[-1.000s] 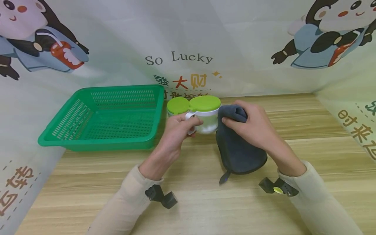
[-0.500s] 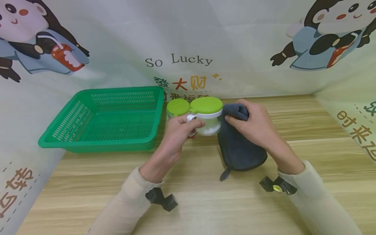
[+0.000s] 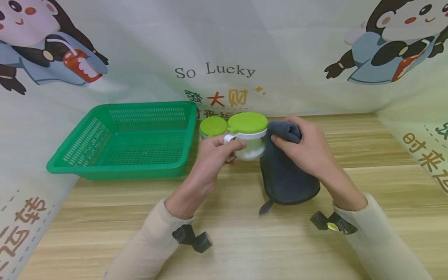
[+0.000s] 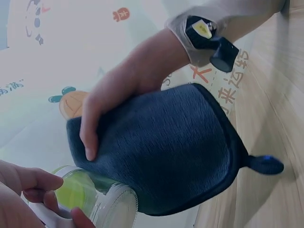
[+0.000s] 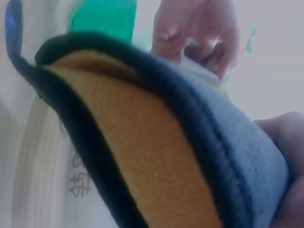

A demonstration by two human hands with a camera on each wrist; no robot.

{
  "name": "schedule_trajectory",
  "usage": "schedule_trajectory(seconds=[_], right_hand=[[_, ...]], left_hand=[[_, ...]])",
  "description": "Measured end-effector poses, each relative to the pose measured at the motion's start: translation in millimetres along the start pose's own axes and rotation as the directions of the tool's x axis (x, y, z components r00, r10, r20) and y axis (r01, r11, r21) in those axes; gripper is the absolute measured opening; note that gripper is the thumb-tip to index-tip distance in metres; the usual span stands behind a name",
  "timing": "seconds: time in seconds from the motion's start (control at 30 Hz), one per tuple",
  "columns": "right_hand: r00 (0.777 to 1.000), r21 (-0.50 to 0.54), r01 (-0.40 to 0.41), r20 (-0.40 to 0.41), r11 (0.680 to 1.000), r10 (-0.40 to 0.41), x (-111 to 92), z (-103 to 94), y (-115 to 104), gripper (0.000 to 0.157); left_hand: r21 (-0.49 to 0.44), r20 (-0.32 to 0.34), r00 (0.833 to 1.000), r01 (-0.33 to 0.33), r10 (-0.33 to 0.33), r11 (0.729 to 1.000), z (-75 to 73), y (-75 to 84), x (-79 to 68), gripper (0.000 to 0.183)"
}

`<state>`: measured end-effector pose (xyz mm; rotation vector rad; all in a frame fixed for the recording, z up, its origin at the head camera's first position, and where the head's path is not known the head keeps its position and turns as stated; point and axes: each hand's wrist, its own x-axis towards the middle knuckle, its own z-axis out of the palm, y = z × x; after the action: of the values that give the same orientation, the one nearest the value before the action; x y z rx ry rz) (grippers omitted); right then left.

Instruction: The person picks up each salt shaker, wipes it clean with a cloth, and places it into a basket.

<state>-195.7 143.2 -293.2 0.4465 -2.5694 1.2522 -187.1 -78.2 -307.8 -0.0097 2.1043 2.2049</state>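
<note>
My left hand point(image 3: 213, 159) grips the white handle of a clear seasoning jar point(image 3: 252, 151) with a bright green lid and white rim. Something white shows in its lower part. My right hand point(image 3: 309, 146) pinches the top of a folded dark grey cloth point(image 3: 288, 181), which hangs beside the jar's right side. In the left wrist view, the cloth point(image 4: 166, 147) meets the jar's glass point(image 4: 121, 209), and a loop sticks out from its corner. An orange-brown inner side of the cloth point(image 5: 142, 137) faces the right wrist view.
Behind my left hand stands a second green-lidded jar point(image 3: 213, 126), partly hidden. A green plastic basket point(image 3: 119, 173) sits to the left on the wood-grain table point(image 3: 238, 241). A printed white sheet point(image 3: 297, 58) rises behind and at both sides.
The jar and my right hand with the cloth have shifted slightly to the right, and a little more of the jar's lid shows apart from the second jar. Both holds stay the same.
</note>
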Motion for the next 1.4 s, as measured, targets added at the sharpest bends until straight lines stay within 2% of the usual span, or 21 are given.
schedule_trajectory(seconds=[0.13, 0.4, 0.53, 0.8, 0.9, 1.17, 1.27, 1.4], right_hand=[[1.0, -0.029, 0.001, -0.006, 1.0, -0.001, 0, 2.1, 2, 0.024], [0.992, -0.055, 0.126, -0.009, 0.991, -0.127, -12, 8.0, -17, 0.019], [0.994, -0.037, 0.109, -0.008, 0.993, -0.109, -10, 8.2, -14, 0.019], [1.0, -0.028, -0.009, -0.013, 1.0, 0.008, -1, 3.8, -2, 0.024], [1.0, -0.047, 0.0, -0.014, 0.999, -0.001, -2, 4.1, -5, 0.023], [0.993, -0.081, 0.119, 0.01, 0.99, -0.119, -13, 8.1, -21, 0.019], [0.995, -0.057, 0.1, 0.018, 0.993, -0.1, -12, 7.9, -21, 0.019], [0.999, -0.015, 0.036, 0.018, 0.999, -0.036, -8, 4.4, -15, 0.02]], left_hand=[[-0.014, 0.006, 1.0, 0.015, -0.015, 1.0, 0.3, -1.3, -0.3, 0.017], [-0.025, -0.006, 1.0, 0.021, -0.021, 0.999, -2.8, 1.3, 2.0, 0.027], [-0.017, -0.012, 1.0, 0.006, -0.006, 1.0, -1.7, 1.1, 2.7, 0.027], [-0.014, -0.016, 1.0, 0.017, -0.017, 1.0, -1.0, 2.1, 0.2, 0.024], [-0.022, -0.011, 1.0, 0.02, -0.02, 1.0, -2.1, 3.6, -0.2, 0.023], [-0.038, -0.012, 1.0, 0.021, -0.021, 0.999, -2.3, 5.7, 1.5, 0.03], [-0.031, -0.016, 1.0, 0.026, -0.027, 0.999, -1.5, 4.8, 1.9, 0.033], [-0.025, -0.019, 0.999, 0.04, -0.041, 0.999, -0.3, 3.3, 1.5, 0.029]])
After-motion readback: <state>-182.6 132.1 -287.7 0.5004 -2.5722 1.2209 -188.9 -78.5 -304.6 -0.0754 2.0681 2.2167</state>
